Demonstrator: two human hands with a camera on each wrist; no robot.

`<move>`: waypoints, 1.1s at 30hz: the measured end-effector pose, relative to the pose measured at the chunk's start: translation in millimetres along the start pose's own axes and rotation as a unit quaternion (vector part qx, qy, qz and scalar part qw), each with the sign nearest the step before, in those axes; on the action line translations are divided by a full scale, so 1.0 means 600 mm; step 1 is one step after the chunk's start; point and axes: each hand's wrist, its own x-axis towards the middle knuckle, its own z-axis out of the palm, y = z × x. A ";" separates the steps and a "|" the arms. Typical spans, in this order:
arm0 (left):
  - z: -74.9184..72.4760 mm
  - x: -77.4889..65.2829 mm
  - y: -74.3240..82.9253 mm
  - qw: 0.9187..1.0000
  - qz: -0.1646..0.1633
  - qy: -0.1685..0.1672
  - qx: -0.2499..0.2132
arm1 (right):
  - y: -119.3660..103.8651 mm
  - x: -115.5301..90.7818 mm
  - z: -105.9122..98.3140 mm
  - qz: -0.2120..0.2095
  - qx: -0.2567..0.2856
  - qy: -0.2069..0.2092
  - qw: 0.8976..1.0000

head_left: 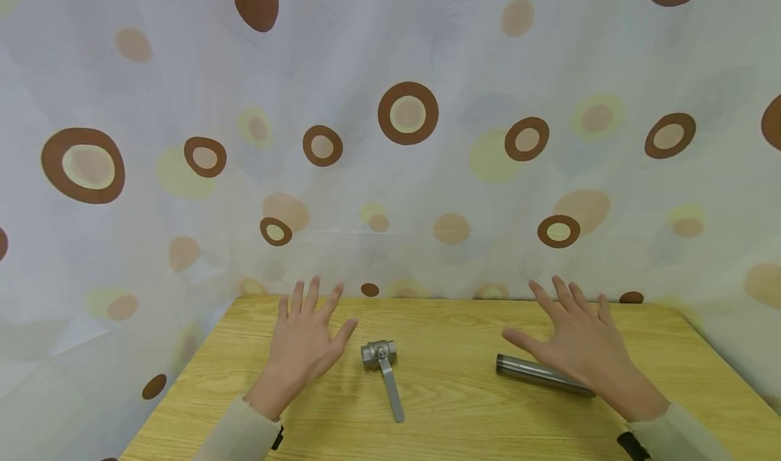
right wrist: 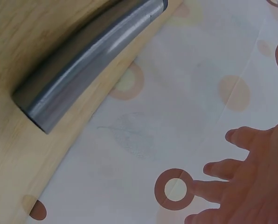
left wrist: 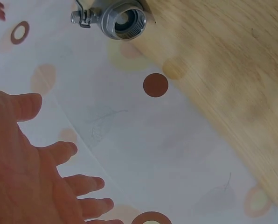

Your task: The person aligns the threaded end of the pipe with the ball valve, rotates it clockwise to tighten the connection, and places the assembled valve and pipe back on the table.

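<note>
A steel ball valve [head_left: 379, 354] with a long flat lever handle lies on the wooden table, its lever pointing toward me. In the left wrist view the threaded bore of the valve [left wrist: 125, 21] faces the camera. My left hand [head_left: 305, 344] is held up to the left of the valve, fingers spread, holding nothing. A grey metal pipe [head_left: 537, 373] lies at a slant on the right side of the table, partly covered by my right hand [head_left: 579, 346]. That hand is also spread and empty. The right wrist view shows the pipe [right wrist: 87, 60] apart from the fingers.
The light wooden table [head_left: 451, 407] reaches back to a pale curtain [head_left: 366, 190] patterned with brown and beige circles. The curtain also hangs along the left and right sides. Long pale sleeves [head_left: 241, 430] with dark wrist straps [head_left: 632, 445] cover both forearms.
</note>
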 end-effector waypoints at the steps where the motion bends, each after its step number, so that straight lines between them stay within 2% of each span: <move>1: 0.000 -0.001 -0.001 1.000 0.000 -0.001 -0.002 | 0.002 -0.002 0.000 0.000 0.003 0.000 1.000; 12: 0.010 -0.023 -0.006 1.000 0.007 -0.010 -0.005 | 0.017 -0.028 0.013 -0.011 0.013 0.023 1.000; 20: 0.021 -0.037 -0.008 0.999 0.014 -0.026 -0.026 | 0.026 -0.048 0.014 0.004 0.052 0.011 0.999; 26: 0.033 -0.041 -0.012 0.999 0.018 -0.024 -0.040 | 0.032 -0.059 0.018 0.009 0.096 0.010 0.995; 33: 0.053 -0.043 -0.014 0.996 0.018 -0.037 -0.076 | 0.045 -0.068 0.029 0.014 0.137 0.045 0.989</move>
